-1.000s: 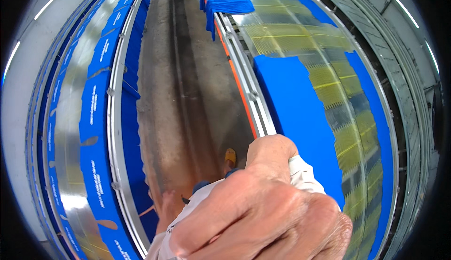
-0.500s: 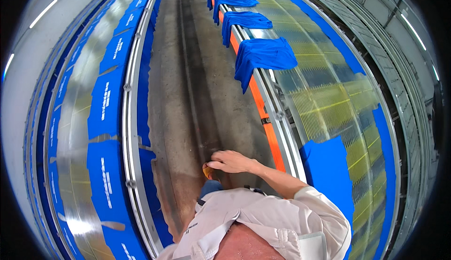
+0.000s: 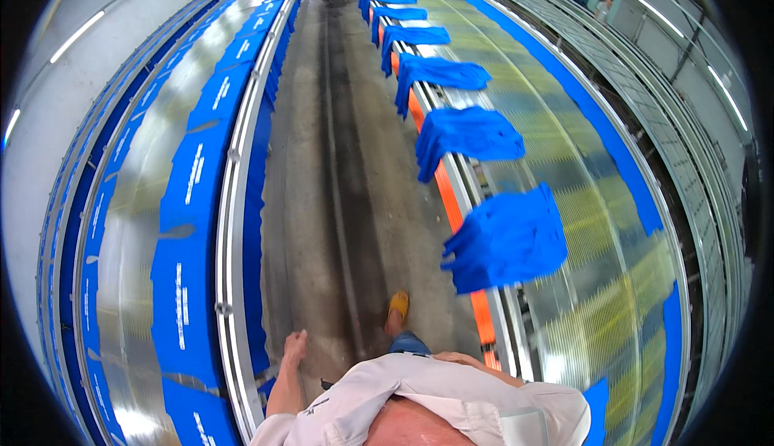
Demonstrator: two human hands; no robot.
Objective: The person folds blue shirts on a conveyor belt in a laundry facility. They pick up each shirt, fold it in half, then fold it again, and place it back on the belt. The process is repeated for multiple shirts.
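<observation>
My left hand (image 3: 297, 344) hangs over the aisle floor beside the left table's metal rail, fingers loosely curled and nothing seen in them. My right forearm (image 3: 484, 368) crosses close to my body at the lower right; the hand at its end is mostly hidden by my shirt, so its fingers do not show. Nearest on the right is a crumpled blue cloth piece (image 3: 512, 240), draped over the inner edge of the long right table (image 3: 597, 273). Neither hand touches it. More blue cloth pieces (image 3: 472, 136) hang along that edge farther off.
A long table on the left carries flat blue cloth panels (image 3: 189, 277) with white printing, bordered by a metal rail (image 3: 228, 285). Between the tables runs a concrete aisle (image 3: 322, 204); my yellow shoe (image 3: 397, 302) is on it. An orange strip (image 3: 482, 317) lines the right table. A distant person (image 3: 603, 9) stands far right.
I have moved forward along the aisle, and the draped cloths are nearer. My right hand has swung back toward my body, while my left hand has come into view.
</observation>
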